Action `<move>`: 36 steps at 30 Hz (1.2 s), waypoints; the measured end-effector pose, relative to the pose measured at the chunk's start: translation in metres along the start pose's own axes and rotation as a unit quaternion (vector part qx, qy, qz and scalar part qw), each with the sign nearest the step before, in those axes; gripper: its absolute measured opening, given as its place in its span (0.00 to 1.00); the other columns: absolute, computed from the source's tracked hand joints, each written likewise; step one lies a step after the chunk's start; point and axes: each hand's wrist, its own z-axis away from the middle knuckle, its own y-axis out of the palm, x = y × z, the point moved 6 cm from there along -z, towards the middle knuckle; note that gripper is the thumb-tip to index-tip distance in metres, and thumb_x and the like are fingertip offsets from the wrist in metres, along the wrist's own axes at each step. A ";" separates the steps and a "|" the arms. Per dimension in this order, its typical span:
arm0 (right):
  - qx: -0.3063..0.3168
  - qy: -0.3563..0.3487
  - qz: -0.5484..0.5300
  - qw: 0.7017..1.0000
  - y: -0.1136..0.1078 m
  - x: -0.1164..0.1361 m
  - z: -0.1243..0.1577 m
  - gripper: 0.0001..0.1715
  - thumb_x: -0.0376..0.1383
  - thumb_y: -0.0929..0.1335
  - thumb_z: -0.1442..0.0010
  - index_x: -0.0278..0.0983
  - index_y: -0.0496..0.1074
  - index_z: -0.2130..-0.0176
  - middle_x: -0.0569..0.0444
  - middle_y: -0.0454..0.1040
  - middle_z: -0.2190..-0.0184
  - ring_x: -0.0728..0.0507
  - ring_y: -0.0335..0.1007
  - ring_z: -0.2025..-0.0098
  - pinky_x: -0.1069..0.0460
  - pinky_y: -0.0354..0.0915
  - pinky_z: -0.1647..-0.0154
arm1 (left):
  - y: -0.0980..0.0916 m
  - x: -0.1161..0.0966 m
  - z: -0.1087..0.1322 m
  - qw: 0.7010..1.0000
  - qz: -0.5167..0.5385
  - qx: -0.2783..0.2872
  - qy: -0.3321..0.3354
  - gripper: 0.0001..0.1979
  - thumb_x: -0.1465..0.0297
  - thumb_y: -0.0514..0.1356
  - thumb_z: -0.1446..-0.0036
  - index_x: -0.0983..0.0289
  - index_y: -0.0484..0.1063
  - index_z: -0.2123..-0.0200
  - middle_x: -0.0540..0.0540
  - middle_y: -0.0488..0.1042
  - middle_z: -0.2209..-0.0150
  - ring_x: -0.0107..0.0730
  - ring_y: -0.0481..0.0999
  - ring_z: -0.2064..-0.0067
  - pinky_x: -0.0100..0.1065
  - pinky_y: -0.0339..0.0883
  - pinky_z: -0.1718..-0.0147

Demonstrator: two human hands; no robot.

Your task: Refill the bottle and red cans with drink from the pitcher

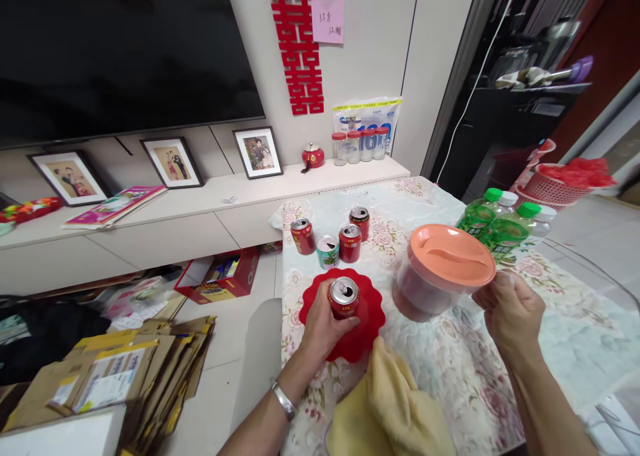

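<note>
My left hand (325,326), with a silver bangle at its wrist, is closed around an opened red drink can (344,297). The can is over a red scalloped plate (367,339). At the right, my right hand (513,306) grips the right side of a clear plastic canister (425,286) by its rim or handle, which my fingers hide. An orange lid (450,256) covers the canister. Behind the plate stand three more red cans (303,236) and a green can (328,253), their tops opened. A yellow cloth (395,403) lies crumpled at the front, touching the plate.
Several green-labelled bottles (507,229) stand behind the canister on the flowered tablecloth (565,329). A pink basket (560,183) is farther right. Along the wall, a low cabinet (210,196) bears picture frames and red-lidded jars (353,147). Flattened cardboard (145,369) lies at the left.
</note>
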 end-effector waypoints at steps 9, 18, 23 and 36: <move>-0.091 0.049 -0.032 0.994 -0.005 -0.011 0.015 0.27 0.44 0.80 0.59 0.39 0.61 0.83 0.65 0.57 0.88 0.53 0.52 0.85 0.54 0.54 0.84 | -0.024 0.010 0.017 1.000 -0.007 -0.016 0.014 0.45 0.71 0.75 0.58 0.62 0.62 0.37 0.65 0.71 0.37 0.57 0.71 0.35 0.57 0.63 0.34; -0.162 0.102 -0.050 0.980 -0.003 -0.010 0.014 0.13 0.30 0.73 0.73 0.40 0.65 0.85 0.63 0.63 0.89 0.54 0.53 0.87 0.56 0.53 0.88 | -0.101 0.036 -0.015 0.972 -0.120 -0.177 0.094 0.13 0.75 0.55 0.40 0.62 0.75 0.55 0.61 0.78 0.53 0.46 0.78 0.49 0.51 0.74 0.46; -0.175 0.088 -0.030 0.980 -0.005 -0.010 0.014 0.11 0.32 0.73 0.70 0.39 0.65 0.85 0.63 0.63 0.90 0.53 0.53 0.89 0.56 0.53 0.90 | -0.077 0.026 -0.049 0.980 -0.094 -0.126 0.121 0.10 0.74 0.55 0.39 0.60 0.76 0.60 0.57 0.80 0.59 0.40 0.81 0.57 0.42 0.77 0.54; -0.128 0.049 -0.018 0.990 0.002 -0.010 0.016 0.23 0.39 0.75 0.56 0.40 0.57 0.84 0.66 0.57 0.90 0.54 0.50 0.89 0.58 0.49 0.89 | -0.025 -0.013 -0.001 0.969 0.153 0.161 0.107 0.65 0.55 0.77 0.55 0.57 0.41 0.24 0.67 0.53 0.24 0.59 0.55 0.24 0.57 0.57 0.29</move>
